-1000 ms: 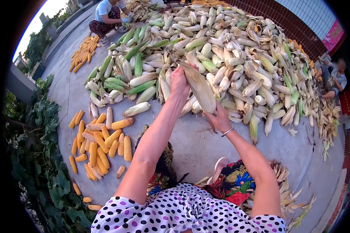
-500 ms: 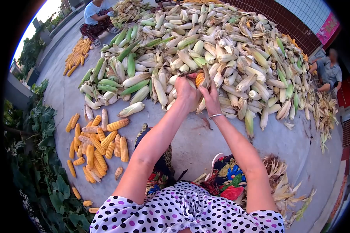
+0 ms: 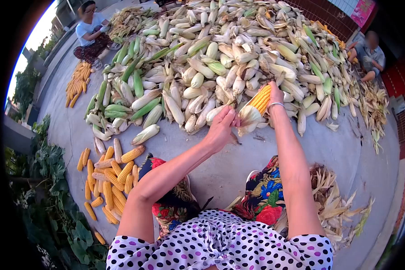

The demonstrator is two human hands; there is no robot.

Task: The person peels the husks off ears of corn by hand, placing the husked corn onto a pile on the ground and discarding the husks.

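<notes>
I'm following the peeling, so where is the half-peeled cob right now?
The half-peeled cob is right of centre in the head view, between the left hand and the right hand, which grips its yellow end, in front of the corn pile.

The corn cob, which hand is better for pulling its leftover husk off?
Probably the left hand: it is beside the husk at the lower end of the corn cob. The right hand grips the bare upper end, so it seems better for holding steady.
</notes>
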